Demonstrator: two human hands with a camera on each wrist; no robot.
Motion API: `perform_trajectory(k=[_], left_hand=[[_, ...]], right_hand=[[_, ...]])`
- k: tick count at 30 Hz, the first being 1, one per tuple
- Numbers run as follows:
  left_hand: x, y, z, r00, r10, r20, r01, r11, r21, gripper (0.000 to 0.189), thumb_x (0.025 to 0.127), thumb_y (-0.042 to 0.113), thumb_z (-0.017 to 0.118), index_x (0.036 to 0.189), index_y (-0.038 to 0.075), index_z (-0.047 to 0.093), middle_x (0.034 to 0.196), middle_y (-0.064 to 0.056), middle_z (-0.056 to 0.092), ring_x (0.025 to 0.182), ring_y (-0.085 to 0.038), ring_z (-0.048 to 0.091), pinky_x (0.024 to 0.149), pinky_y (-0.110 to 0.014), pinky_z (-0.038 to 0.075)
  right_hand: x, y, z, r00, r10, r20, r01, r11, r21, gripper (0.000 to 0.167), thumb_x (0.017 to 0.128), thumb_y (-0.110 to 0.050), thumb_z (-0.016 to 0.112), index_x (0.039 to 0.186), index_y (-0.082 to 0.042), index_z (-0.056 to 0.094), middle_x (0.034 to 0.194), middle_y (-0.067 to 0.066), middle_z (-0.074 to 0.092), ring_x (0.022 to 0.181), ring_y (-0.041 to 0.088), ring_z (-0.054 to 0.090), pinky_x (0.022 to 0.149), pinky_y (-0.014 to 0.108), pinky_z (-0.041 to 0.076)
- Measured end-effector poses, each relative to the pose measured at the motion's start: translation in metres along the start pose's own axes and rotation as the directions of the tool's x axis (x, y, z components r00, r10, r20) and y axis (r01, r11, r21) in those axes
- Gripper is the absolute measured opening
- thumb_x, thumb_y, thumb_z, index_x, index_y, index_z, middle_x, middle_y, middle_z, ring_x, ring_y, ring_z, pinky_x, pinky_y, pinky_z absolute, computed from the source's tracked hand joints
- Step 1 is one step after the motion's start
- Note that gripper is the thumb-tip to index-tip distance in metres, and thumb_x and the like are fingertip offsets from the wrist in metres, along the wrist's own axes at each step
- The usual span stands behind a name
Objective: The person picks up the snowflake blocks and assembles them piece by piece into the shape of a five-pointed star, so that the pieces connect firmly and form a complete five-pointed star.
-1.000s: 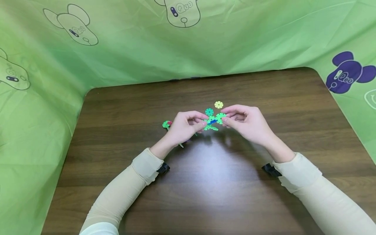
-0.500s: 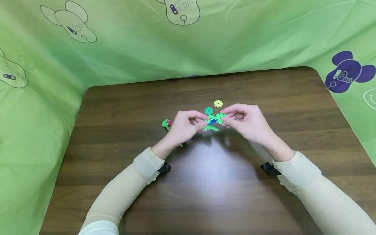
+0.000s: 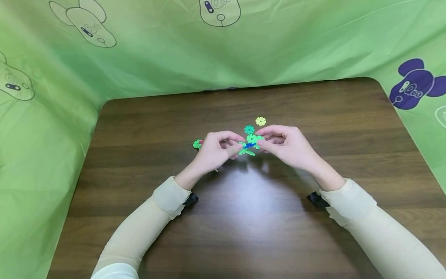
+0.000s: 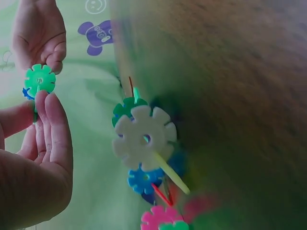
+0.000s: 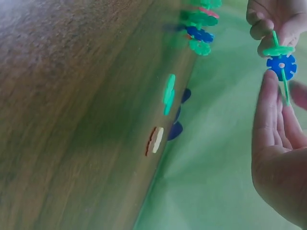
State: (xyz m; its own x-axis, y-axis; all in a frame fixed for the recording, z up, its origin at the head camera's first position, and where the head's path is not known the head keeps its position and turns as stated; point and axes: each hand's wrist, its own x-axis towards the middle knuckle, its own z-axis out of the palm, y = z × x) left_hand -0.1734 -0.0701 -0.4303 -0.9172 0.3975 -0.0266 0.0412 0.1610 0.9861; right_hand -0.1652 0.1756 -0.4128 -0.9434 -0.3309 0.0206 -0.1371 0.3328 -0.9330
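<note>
Above the table my left hand (image 3: 218,153) pinches a green snowflake disc (image 5: 278,50) between thumb and fingers. Opposite it, my right hand (image 3: 287,146) pinches another green snowflake disc (image 3: 258,142). A blue snowflake disc (image 5: 281,67) sits between the two green ones, its edge meeting both in the right wrist view. The thumb and fingertips of each hand cover part of its disc. Only a narrow gap separates the hands.
A teal disc (image 3: 249,129) and a yellow disc (image 3: 260,121) lie on the wooden table (image 3: 167,116) beyond the hands. Behind the left hand is a cluster of joined discs, including a white disc (image 4: 145,138) and a pink disc (image 4: 158,218). A green cloth (image 3: 167,50) hangs behind.
My right hand has moved left, bringing its green disc closer to the left hand and up against the blue disc. The left hand has shifted slightly left.
</note>
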Motion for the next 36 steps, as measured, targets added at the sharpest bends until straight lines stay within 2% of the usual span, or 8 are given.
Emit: perform_trajectory(k=[3,7,11,15,20,27,33,36], left_hand=[[-0.005,-0.003,-0.007,1.0,-0.011,-0.007,0.011,1.0,-0.027,0.015,0.095,0.002,0.072,0.109,0.0,0.075,0.087,-0.012,0.071,0.08,-0.049,0.071,0.074,-0.039,0.064],[-0.014,-0.008,-0.018,0.999,-0.02,-0.032,0.019,0.999,-0.047,0.015,0.094,0.0,0.072,0.109,-0.002,0.075,0.086,-0.013,0.071,0.08,-0.051,0.07,0.073,-0.038,0.064],[-0.026,-0.013,-0.029,0.998,-0.041,-0.046,0.039,0.998,-0.054,0.016,0.094,0.0,0.073,0.11,-0.004,0.074,0.088,-0.014,0.072,0.079,-0.051,0.07,0.073,-0.039,0.064],[-0.039,-0.019,-0.04,0.996,-0.061,-0.062,0.058,0.997,-0.048,0.017,0.094,-0.001,0.073,0.11,-0.006,0.073,0.088,-0.015,0.072,0.078,-0.051,0.069,0.073,-0.039,0.064],[-0.056,-0.026,-0.052,0.992,-0.092,-0.088,0.091,0.996,-0.02,0.016,0.094,0.001,0.074,0.11,-0.004,0.074,0.087,-0.014,0.072,0.077,-0.048,0.07,0.073,-0.037,0.064],[-0.071,-0.033,-0.063,0.989,-0.101,-0.11,0.101,0.995,-0.005,0.016,0.094,-0.001,0.073,0.11,-0.005,0.073,0.085,-0.013,0.073,0.076,-0.048,0.07,0.071,-0.035,0.064],[-0.077,-0.034,-0.065,0.987,-0.127,-0.1,0.127,0.992,-0.009,0.016,0.095,-0.001,0.073,0.111,-0.004,0.073,0.086,-0.013,0.072,0.077,-0.047,0.07,0.072,-0.035,0.064],[-0.078,-0.034,-0.065,0.987,-0.126,-0.098,0.126,0.992,-0.014,0.016,0.095,-0.001,0.072,0.111,-0.005,0.073,0.086,-0.013,0.072,0.078,-0.048,0.069,0.072,-0.035,0.064]], right_hand=[[0.004,0.001,0.0,0.999,0.015,0.033,-0.015,1.0,-0.017,0.031,0.101,-0.016,0.071,0.127,0.0,0.07,0.106,0.017,0.074,0.089,0.024,0.076,0.078,0.033,0.063],[0.014,0.003,0.0,0.999,0.02,0.039,-0.018,0.998,-0.053,0.033,0.104,-0.023,0.067,0.128,0.0,0.069,0.108,0.017,0.074,0.092,0.027,0.075,0.079,0.033,0.062],[0.029,0.007,0.003,0.997,0.042,0.057,-0.031,0.984,-0.177,0.035,0.104,-0.031,0.067,0.125,-0.004,0.071,0.108,0.011,0.075,0.093,0.026,0.074,0.079,0.028,0.059],[0.043,0.008,0.012,0.993,0.05,0.109,-0.012,0.944,-0.33,0.03,0.101,-0.033,0.069,0.12,-0.01,0.075,0.106,0.002,0.074,0.093,0.018,0.071,0.083,0.031,0.054],[0.06,0.009,0.03,0.977,0.036,0.212,0.071,0.877,-0.475,0.028,0.097,-0.031,0.073,0.117,-0.011,0.076,0.099,-0.003,0.073,0.091,0.013,0.068,0.083,0.038,0.054],[0.073,0.006,0.052,0.945,0.051,0.323,0.144,0.822,-0.551,0.034,0.092,-0.037,0.077,0.11,-0.008,0.077,0.092,-0.001,0.074,0.087,0.014,0.069,0.082,0.039,0.056],[0.076,0.005,0.061,0.936,0.097,0.338,0.137,0.785,-0.604,0.036,0.088,-0.039,0.081,0.107,-0.009,0.077,0.084,-0.003,0.072,0.079,0.016,0.066,0.074,0.037,0.053],[0.075,0.004,0.063,0.936,0.113,0.334,0.127,0.777,-0.617,0.034,0.088,-0.038,0.082,0.105,-0.01,0.078,0.079,-0.004,0.069,0.074,0.017,0.062,0.069,0.036,0.05]])
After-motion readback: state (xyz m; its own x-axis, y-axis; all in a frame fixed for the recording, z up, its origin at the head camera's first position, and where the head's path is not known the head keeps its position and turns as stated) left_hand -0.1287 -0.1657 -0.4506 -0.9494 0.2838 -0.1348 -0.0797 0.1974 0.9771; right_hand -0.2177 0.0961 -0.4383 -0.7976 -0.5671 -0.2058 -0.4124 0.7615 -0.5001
